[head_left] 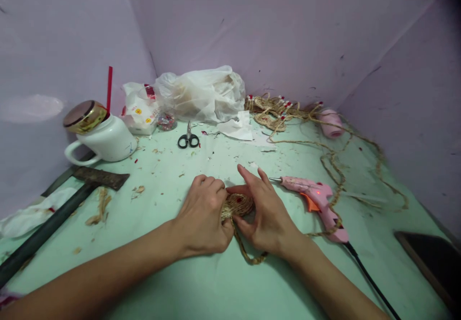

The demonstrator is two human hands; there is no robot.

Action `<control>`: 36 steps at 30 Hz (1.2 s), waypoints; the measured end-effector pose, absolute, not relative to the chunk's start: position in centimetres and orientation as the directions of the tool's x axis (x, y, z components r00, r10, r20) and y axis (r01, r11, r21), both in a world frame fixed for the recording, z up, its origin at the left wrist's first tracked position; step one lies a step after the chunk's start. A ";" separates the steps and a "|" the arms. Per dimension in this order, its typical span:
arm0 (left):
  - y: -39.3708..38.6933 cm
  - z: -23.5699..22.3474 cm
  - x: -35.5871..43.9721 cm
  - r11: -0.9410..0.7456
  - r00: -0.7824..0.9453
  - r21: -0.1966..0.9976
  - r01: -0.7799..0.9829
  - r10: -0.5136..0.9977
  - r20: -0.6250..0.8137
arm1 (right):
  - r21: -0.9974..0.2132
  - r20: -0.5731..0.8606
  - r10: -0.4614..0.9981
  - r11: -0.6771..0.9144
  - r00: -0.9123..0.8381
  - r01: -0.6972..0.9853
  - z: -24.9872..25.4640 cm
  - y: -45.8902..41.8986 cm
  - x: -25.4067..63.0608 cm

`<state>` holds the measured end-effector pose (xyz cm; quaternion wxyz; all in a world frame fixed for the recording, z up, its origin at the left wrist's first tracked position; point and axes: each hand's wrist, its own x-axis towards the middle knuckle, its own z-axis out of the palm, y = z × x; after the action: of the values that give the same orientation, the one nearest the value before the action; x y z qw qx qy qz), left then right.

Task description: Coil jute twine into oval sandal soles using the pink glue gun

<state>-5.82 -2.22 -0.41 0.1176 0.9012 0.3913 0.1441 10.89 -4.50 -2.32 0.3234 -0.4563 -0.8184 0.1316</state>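
Note:
Between my two hands is a small coil of braided straw rope (237,204), wound flat, with a red spot on it. My left hand (209,214) is closed around its left side, fingers curled over the edge. My right hand (266,209) holds the right side between thumb and index finger, its other fingers raised. A loose tail of the braid (248,258) hangs from the coil and passes under my right wrist. To the right of my right hand lies a pink hot glue gun (313,195) with an orange trigger and a small glowing light.
At left are a hammer-like tool (104,178) and a white mug (108,140) with a tilted gold lid (84,116). Small scissors (188,138), a plastic bag (205,94), more braided rope (270,118) and a pink spool (330,123) are at the back. A dark flat object (425,262) is at right.

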 end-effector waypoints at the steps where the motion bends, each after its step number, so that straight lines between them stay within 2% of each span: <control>1: -2.3 -0.4 -5.8 -0.666 0.649 0.324 0.672 0.740 0.175 | -0.513 0.410 0.832 0.548 -0.373 0.660 -2.3 -4.5 10.9; 5: -2.4 0.0 -6.1 -0.633 0.623 0.340 0.695 0.767 0.155 | -0.516 0.388 0.815 0.579 -0.430 0.631 -1.9 -4.4 11.1; 8: -2.1 0.7 -6.9 -0.560 0.598 0.424 0.712 0.800 0.053 | -0.503 0.331 0.800 0.598 -0.501 0.624 -1.6 -4.5 11.8; 11: -1.6 1.2 -7.7 -0.497 0.572 0.477 0.725 0.820 -0.015 | -0.516 0.328 0.819 0.573 -0.471 0.637 -1.4 -4.6 12.8; 14: -1.6 1.2 -7.8 -0.460 0.525 0.458 0.761 0.851 -0.019 | -0.624 0.314 0.921 0.384 -0.232 0.680 -1.0 -4.8 13.5; 17: -2.1 1.0 -7.4 -0.417 0.479 0.436 0.798 0.877 -0.038 | -0.692 0.115 0.992 0.036 0.061 0.721 -0.5 -5.1 13.4; 18: -2.3 0.9 -7.3 -0.390 0.457 0.444 0.807 0.888 -0.052 | -0.681 0.030 0.995 -0.050 0.096 0.731 -0.4 -5.3 13.3; 20: -2.5 0.9 -7.2 -0.302 0.394 0.502 0.810 0.915 -0.086 | -0.679 -0.100 0.994 -0.104 0.049 0.727 -0.5 -5.8 12.7; 22: -2.5 1.0 -7.2 -0.141 0.326 0.681 0.718 0.933 -0.151 | -0.749 -0.143 0.988 -0.074 -0.051 0.659 -0.8 -6.2 11.9; 24: -2.3 0.9 -7.3 0.046 0.325 0.850 0.524 0.912 -0.250 | -0.839 -0.150 0.984 -0.076 -0.096 0.540 -1.1 -6.5 11.2; 25: -2.2 0.9 -7.3 0.130 0.349 0.895 0.427 0.889 -0.296 | -0.878 -0.161 0.983 -0.099 -0.094 0.469 -1.3 -6.5 10.9; 28: -1.8 0.8 -7.3 0.290 0.404 0.914 0.283 0.828 -0.388 | -0.970 -0.170 0.981 -0.151 -0.090 0.189 -1.3 -6.2 10.5; 30: -1.6 0.7 -7.2 0.365 0.392 0.912 0.187 0.823 -0.410 | -0.993 -0.115 0.991 -0.114 -0.073 0.012 -1.1 -5.9 10.6; 34: -1.4 0.5 -6.9 0.359 0.352 0.933 -0.030 0.877 -0.326 | -0.997 -0.049 0.987 -0.041 0.153 -0.059 -0.3 -5.2 11.3; 36: -1.5 0.5 -6.5 0.320 0.356 0.941 -0.108 0.896 -0.264 | -0.997 -0.059 0.981 -0.047 0.187 -0.067 0.0 -5.0 11.3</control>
<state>-6.54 -1.51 0.47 0.6871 0.4540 0.4337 0.3656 11.32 -4.97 0.03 0.5468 -0.5425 -0.4210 0.4790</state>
